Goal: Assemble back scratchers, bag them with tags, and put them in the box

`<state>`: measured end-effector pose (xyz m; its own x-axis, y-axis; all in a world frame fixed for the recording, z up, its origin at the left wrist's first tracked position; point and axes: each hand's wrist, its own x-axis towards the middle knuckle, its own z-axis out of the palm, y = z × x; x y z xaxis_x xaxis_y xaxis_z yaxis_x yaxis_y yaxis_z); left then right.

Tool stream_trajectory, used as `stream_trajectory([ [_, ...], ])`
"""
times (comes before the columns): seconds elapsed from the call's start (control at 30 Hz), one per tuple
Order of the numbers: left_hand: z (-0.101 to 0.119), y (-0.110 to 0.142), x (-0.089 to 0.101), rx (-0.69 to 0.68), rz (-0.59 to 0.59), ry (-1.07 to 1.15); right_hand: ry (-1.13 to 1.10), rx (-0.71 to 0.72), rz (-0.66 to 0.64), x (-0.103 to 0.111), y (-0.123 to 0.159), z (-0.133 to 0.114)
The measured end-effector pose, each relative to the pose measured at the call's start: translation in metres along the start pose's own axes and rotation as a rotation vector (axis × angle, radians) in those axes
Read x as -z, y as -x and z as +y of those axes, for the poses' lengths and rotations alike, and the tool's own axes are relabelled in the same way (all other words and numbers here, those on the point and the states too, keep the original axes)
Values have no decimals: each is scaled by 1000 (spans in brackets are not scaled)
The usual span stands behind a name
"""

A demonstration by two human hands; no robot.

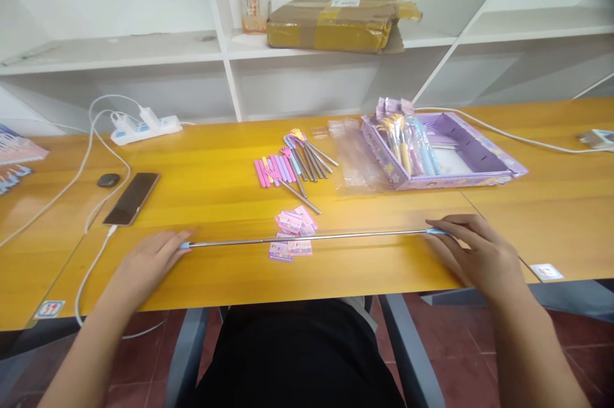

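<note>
A telescopic back scratcher (307, 239) is drawn out long and runs level across the desk's front, with light blue ends. My left hand (148, 261) pinches its left end. My right hand (472, 251) grips the right end, where the fingers partly hide the blue part. Behind the rod lies a pile of more back scratchers (309, 158), with metal shafts and pink, yellow and blue hand-shaped heads. Pink and purple handles (275, 170) lie alongside them. Small printed pink cards (292, 222) are spread on the desk, some of them beneath the rod.
A purple cardboard tray (480, 178) with bagged back scratchers (415, 146) stands at right, beside clear plastic bags (357, 155). At left are a phone (132, 199) on a cable, a black earbud case (108, 180) and a power strip (148, 130). Shelves behind hold a taped box (330, 27).
</note>
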<state>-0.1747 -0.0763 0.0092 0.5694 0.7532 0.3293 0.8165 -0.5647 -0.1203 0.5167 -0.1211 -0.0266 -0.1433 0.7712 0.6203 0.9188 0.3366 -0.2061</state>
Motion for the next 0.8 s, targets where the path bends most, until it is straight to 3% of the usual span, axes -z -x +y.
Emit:
stream_trajectory([
  [0.17,2,-2,5,-18,155,72,62,84,92,5,1,2],
  [0.27,30,-17,4,-128,232,83,61,105,139,0,-11,-11],
  [0.33,64,-34,4,-207,252,85,-47,155,115,-9,-24,-44],
  [0.47,140,-68,3,-222,198,92,-173,359,27,-41,-46,-153],
  [0.53,162,-79,0,-204,171,73,-132,410,-6,-57,-50,-198],
  [0.63,168,-84,-11,-192,113,120,-142,377,-40,-75,-49,-223],
  [0.8,157,-80,-36,-161,83,285,-186,352,-28,-91,-40,-208],
])
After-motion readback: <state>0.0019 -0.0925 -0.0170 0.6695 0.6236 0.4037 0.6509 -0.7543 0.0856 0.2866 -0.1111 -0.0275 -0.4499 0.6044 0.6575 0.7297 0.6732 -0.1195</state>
